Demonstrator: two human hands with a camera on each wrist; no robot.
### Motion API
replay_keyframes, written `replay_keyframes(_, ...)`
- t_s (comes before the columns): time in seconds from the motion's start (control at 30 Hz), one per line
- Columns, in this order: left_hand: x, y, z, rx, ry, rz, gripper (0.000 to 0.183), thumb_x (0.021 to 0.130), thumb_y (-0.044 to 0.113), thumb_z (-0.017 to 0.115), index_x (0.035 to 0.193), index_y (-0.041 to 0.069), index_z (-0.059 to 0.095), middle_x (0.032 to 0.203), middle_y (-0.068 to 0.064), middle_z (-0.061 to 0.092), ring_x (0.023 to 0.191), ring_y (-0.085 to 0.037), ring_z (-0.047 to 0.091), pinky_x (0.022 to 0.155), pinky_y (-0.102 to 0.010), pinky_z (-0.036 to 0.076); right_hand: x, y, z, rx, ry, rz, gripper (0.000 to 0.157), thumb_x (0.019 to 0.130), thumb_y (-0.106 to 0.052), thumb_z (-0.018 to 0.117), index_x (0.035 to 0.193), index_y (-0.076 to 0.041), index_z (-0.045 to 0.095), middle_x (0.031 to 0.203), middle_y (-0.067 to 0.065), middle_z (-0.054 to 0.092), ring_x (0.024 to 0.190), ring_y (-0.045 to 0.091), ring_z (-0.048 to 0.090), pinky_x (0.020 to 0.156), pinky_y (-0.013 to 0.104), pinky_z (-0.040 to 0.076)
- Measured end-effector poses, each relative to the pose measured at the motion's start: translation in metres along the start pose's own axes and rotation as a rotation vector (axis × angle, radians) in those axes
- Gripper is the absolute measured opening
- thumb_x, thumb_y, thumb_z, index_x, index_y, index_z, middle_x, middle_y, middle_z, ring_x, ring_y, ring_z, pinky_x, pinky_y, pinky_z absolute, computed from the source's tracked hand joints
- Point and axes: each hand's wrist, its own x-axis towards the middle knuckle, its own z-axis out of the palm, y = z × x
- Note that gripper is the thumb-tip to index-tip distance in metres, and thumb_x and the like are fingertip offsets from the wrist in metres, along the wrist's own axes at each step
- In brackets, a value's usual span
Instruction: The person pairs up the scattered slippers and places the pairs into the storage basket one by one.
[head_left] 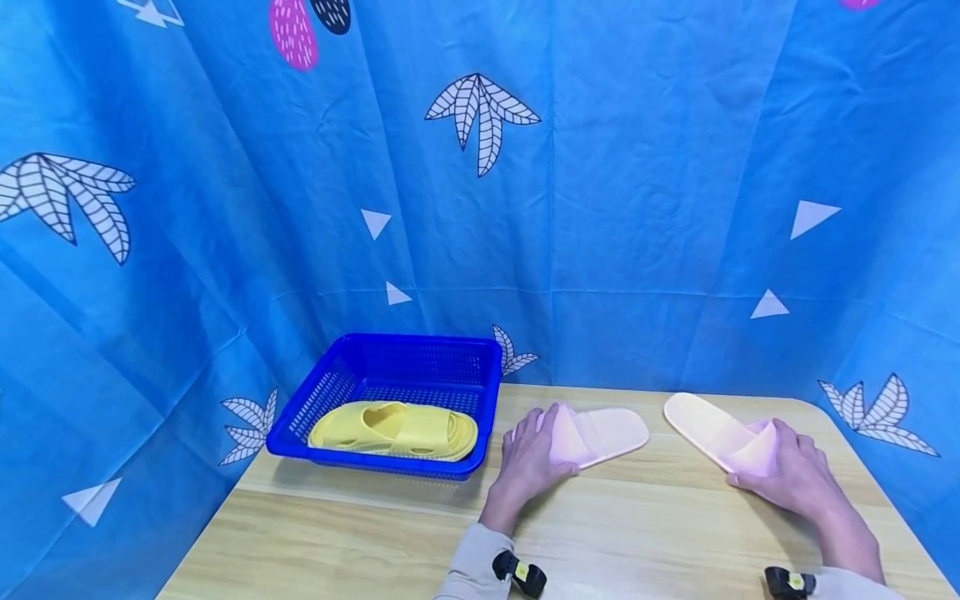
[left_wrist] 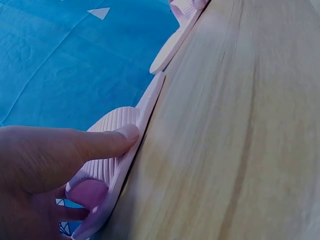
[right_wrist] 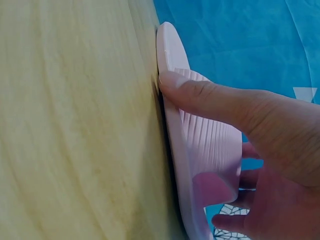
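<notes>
Two pale pink slippers with ribbed straps lie apart on the wooden table in the head view. My left hand point(head_left: 528, 457) grips the left pink slipper point(head_left: 617, 433) across its strap, thumb along the near edge and fingers over the far side. Its sole points right. Around the strap of the right pink slipper point(head_left: 697, 421), my right hand point(head_left: 801, 471) has thumb and fingers on opposite edges; that sole points to the back left. Up close, the right wrist view shows the ribbed strap point(right_wrist: 212, 145) with the thumb on the sole's edge. My palms partly hide both straps.
A blue plastic basket point(head_left: 420, 340) stands on the table to the left of my left hand. Inside it lie yellow slippers point(head_left: 348, 427), stacked close together. A blue patterned curtain point(head_left: 637, 208) hangs behind the wooden table point(head_left: 637, 533) and along its sides.
</notes>
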Motion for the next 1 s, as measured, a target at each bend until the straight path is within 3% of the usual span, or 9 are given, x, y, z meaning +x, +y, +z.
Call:
replay_keyframes(0.3,0.000,0.004,0.000,-0.013,-0.016,-0.022,0.109,0.073,0.049,0.091,0.159,0.016,0.035,0.143,-0.012,0.048,0.126,-0.030,0.049,0.106,-0.054,0.039,-0.009,-0.001,0.001,-0.004,-0.017,0.014,0.128,0.078,-0.058,0.082,0.149,0.022,0.012,0.122,0.050,0.029,0.102,0.060,0.038,0.080,0.071,0.040)
replay_keyframes(0.53,0.001,0.003,0.001,-0.018,0.008,-0.020,0.109,0.067,0.048,0.092,0.157,0.017,0.039,0.135,-0.012,0.049,0.117,-0.027,0.051,0.097,-0.052,0.043,-0.016,0.000,-0.006,0.004,-0.022,0.030,0.120,0.081,-0.054,0.081,0.147,0.021,0.015,0.121,0.048,0.030,0.101,0.059,0.040,0.079,0.067,0.042)
replay_keyframes(0.73,0.000,0.003,-0.003,-0.008,0.027,-0.006,0.109,0.064,0.049,0.091,0.156,0.019,0.040,0.136,-0.011,0.049,0.117,-0.028,0.051,0.094,-0.049,0.043,-0.021,0.004,-0.014,0.017,0.010,0.028,0.120,0.081,-0.053,0.081,0.148,0.021,0.014,0.121,0.048,0.032,0.102,0.058,0.041,0.077,0.062,0.042)
replay_keyframes(1.0,-0.003,0.009,-0.012,-0.007,0.046,0.040,0.110,0.065,0.051,0.091,0.156,0.018,0.039,0.138,-0.009,0.053,0.120,-0.026,0.050,0.095,-0.047,0.042,-0.030,0.003,-0.029,0.014,0.091,0.006,0.115,0.079,-0.051,0.084,0.147,0.018,0.023,0.123,0.042,0.041,0.104,0.055,0.042,0.074,0.056,0.041)
